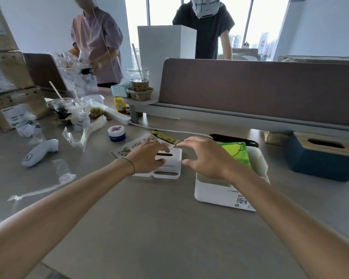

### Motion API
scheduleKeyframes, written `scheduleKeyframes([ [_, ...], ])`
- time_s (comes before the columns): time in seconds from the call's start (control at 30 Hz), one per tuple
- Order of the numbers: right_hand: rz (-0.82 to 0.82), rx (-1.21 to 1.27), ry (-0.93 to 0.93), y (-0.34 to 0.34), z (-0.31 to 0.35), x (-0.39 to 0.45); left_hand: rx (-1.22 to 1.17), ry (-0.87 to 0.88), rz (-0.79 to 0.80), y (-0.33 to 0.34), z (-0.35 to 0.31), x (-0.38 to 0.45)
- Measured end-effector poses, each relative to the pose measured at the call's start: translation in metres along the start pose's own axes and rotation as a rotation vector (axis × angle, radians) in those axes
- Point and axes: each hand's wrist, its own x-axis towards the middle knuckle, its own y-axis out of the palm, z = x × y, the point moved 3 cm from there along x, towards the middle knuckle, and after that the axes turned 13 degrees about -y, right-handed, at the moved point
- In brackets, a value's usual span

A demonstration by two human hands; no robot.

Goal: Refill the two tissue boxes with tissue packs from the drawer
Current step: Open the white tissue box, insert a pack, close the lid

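Observation:
A white tissue box [216, 191] stands open in the middle of the desk with a green tissue pack [237, 153] lying in it. Its white lid [174, 162], with slots in it, lies flat on the desk to the left. My left hand [149, 156] rests on the lid, fingers curled over its top. My right hand [205, 158] hovers with fingers spread between the lid and the open box, holding nothing. A blue tissue box [318, 168] with a wooden slotted lid sits at the right.
A brown desk divider [260, 91] runs along the back. Cardboard boxes [10, 77], plastic wrappers, drink cups, a blue jar [116, 133], a white handheld device [39, 152] and a power strip crowd the left. Two people stand behind the desk.

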Motion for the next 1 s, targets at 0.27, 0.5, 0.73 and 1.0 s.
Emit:
scheduleKeyframes([
  [0.27, 0.058, -0.059, -0.015, 0.032, 0.013, 0.038, 0.050, -0.076, 0.046, 0.017, 0.049, 0.000],
  [0.5, 0.077, -0.083, -0.013, 0.041, 0.011, 0.047, 0.019, -0.065, 0.022, 0.018, 0.055, 0.005],
  [0.73, 0.037, -0.062, 0.025, 0.031, 0.001, 0.049, -0.044, 0.016, -0.094, -0.004, 0.054, -0.009],
  [1.0, -0.064, -0.043, 0.026, 0.003, 0.001, 0.043, -0.109, 0.087, -0.224, -0.058, 0.027, -0.029],
])
